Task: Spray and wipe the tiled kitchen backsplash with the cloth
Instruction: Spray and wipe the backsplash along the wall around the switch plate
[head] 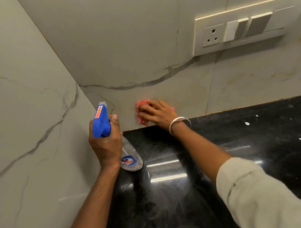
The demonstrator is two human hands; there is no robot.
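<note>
Cloth (141,106) on backsplash (166,71) under flat right hand (157,114), left hand (107,147) grip closed round spray bottle (101,124)

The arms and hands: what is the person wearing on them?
A plain silver bangle circles the wrist of the right hand, and a pale greyish sleeve covers that arm above the forearm. The left hand and forearm show no sleeve or jewellery.
</note>
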